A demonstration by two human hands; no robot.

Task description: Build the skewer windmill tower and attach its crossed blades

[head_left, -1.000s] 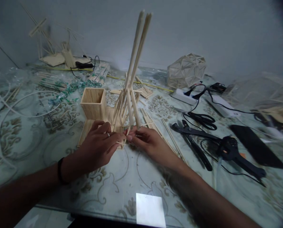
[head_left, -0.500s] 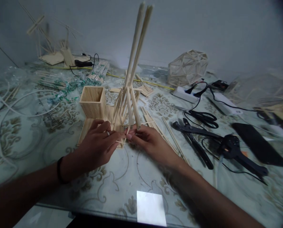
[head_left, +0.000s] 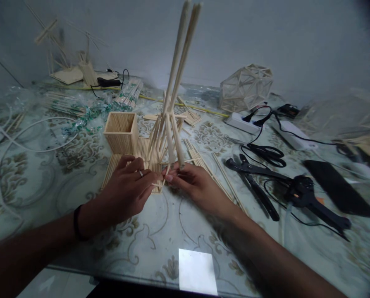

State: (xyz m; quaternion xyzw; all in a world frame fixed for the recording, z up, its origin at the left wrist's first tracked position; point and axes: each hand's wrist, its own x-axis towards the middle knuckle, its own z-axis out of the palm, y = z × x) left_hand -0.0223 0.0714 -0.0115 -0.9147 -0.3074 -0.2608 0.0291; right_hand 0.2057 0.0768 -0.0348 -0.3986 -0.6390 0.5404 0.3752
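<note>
A tall tower of thin wooden sticks (head_left: 175, 82) rises from a flat stick base (head_left: 116, 165) on the patterned table. My left hand (head_left: 125, 192) rests on the base's front edge, fingers curled and pinched at the tower's foot. Facing it, my right hand (head_left: 194, 186) pinches a short stick (head_left: 157, 185) at the same spot, fingertips nearly touching the left ones. A square box of sticks (head_left: 122, 132) stands on the base just behind my left hand.
Black pliers (head_left: 253, 182), scissors (head_left: 265, 154) and a black glue gun (head_left: 311, 203) with its cord lie to the right. A geodesic stick ball (head_left: 246, 87) and power strips (head_left: 243, 124) are behind. Loose sticks and plastic wrappers (head_left: 79, 111) crowd the back left.
Both hands stay pinched at the tower's foot; only the view has shifted slightly.
</note>
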